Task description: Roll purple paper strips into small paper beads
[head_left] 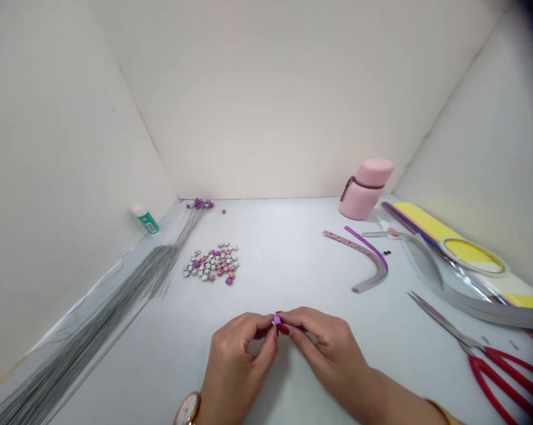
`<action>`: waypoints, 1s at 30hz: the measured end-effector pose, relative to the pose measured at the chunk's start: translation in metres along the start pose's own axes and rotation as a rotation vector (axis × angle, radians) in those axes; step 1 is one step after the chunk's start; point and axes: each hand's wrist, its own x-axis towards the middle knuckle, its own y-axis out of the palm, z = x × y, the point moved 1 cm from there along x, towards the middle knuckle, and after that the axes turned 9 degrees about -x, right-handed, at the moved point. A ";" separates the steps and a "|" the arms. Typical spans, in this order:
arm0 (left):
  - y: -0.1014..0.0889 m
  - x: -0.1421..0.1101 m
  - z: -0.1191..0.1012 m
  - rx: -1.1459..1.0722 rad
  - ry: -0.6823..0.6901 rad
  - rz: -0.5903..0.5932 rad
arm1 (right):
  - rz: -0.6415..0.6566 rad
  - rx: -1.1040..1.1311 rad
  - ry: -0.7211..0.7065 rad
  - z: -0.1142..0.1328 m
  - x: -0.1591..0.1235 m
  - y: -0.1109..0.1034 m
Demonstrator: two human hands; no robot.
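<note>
The left hand (242, 339) and the right hand (330, 336) are meeting at the near middle of the tabletop (288, 265), where each grip is nearly closed, thumb and forefinger pinching a small purple paper piece (277, 319) from opposite sides. The piece is sitting between the fingertips, nearer the person than the pile of folded stars (213, 264) lying ahead and to the left. The fingers are covering much of it, so its exact folds are staying hard to make out, and the remaining fingers of both hands are curling out of sight. The wristwatch (188, 407) is running off the bottom edge, its dial too blurred to read. The bundle of grey wires (115, 313) is leaving the frame at the lower left, its far end reaching the purple clusters (199, 203). At the right, the red handles of the scissors (470, 342) are fading into a dark, blurred corner, and a tape ring (473, 257) is partly covering the yellow sheets (425, 226). The green glue stick (146, 219) is showing a white label patch whose print is too small to read. A pink flask (367, 189) is standing, leaning in view, near the back wall.
</note>
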 end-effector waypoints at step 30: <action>0.013 0.008 0.008 -0.875 -0.745 0.076 | 0.127 0.526 0.334 -0.001 0.005 0.005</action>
